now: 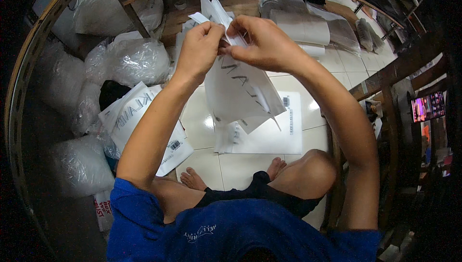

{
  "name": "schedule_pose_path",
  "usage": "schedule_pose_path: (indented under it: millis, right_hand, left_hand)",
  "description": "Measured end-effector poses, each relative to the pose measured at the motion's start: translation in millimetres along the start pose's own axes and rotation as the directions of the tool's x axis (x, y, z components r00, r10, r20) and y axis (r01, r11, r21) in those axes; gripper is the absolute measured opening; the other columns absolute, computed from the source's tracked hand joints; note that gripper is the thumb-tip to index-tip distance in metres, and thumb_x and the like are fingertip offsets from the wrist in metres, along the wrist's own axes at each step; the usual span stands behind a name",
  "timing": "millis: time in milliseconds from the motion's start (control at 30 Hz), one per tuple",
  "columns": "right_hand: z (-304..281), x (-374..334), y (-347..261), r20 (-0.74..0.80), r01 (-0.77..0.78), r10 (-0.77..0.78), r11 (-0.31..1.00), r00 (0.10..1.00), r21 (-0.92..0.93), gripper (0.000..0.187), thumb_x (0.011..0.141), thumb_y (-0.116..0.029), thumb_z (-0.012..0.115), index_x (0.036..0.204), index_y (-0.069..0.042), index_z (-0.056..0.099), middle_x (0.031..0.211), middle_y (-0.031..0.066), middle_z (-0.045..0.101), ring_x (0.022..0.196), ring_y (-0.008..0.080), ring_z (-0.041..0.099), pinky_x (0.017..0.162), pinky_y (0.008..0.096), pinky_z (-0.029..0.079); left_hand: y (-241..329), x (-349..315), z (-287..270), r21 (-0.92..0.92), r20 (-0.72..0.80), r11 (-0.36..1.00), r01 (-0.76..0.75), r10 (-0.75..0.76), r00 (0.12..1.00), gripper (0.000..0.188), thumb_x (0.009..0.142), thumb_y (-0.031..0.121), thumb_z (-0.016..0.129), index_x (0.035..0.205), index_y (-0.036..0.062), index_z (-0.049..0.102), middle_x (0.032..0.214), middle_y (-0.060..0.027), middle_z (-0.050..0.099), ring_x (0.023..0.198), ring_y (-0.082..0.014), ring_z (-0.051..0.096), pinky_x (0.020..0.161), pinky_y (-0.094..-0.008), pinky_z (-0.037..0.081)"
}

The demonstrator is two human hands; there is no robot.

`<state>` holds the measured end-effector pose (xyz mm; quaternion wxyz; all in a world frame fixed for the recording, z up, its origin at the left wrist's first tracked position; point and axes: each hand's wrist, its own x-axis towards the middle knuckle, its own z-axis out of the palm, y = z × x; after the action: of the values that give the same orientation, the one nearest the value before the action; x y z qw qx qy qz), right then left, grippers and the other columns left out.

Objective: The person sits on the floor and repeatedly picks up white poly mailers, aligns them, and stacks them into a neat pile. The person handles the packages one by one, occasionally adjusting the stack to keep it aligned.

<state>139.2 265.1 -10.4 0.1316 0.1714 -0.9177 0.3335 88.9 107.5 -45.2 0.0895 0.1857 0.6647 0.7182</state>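
As left hand (201, 45) and right hand (262, 43) angle inward (close together), both curled, pinching a white bag (236, 93)

The count stands at one left hand (198, 51), one right hand (263, 43), two bare feet (194, 179) and one lit screen (428, 106). White printed bags (240, 91) form three groups, one held and two set down; individual bags per group cannot be counted.
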Motion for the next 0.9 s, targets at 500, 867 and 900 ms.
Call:
schedule_pose_path:
  millis: [500,867,900]
  right_hand:
    - [-56,-20,22,-0.141,-0.077,0.059,0.989,0.988,-0.126,0.038,0.07,-0.017,0.064,0.105,-0.001,0.063,0.096,0.0183,0.067,0.089,0.0292,0.066,0.081,0.0357,0.05]
    - [-99,-64,77,-0.111,-0.184,0.182,0.983,0.977,-0.005,0.026,0.08,-0.012,0.054,0.1,0.003,0.062,0.081,0.0087,0.063,0.073,0.0124,0.057,0.068,0.028,0.047]
    - [-104,-70,81,-0.093,-0.19,0.191,0.982,0.977,0.017,0.025,0.08,-0.012,0.053,0.099,0.003,0.061,0.08,0.0084,0.063,0.072,0.012,0.057,0.067,0.028,0.047]
  left_hand:
    - [18,22,51,0.13,0.175,0.97,-0.208,0.184,0.967,0.02,0.088,0.015,0.061,0.1,-0.0002,0.059,0.089,-0.0026,0.058,0.078,-0.0098,0.056,0.078,-0.0254,0.048]
    - [2,27,53,0.176,0.183,0.965,-0.194,0.161,0.97,0.03,0.087,0.012,0.058,0.113,-0.0015,0.061,0.094,-0.0037,0.063,0.082,-0.0092,0.056,0.078,-0.0238,0.045]
    - [1,24,52,0.164,0.181,0.975,-0.152,0.121,0.976,0.03,0.087,0.012,0.058,0.114,-0.0017,0.06,0.095,-0.0041,0.063,0.082,-0.0096,0.056,0.078,-0.024,0.045]
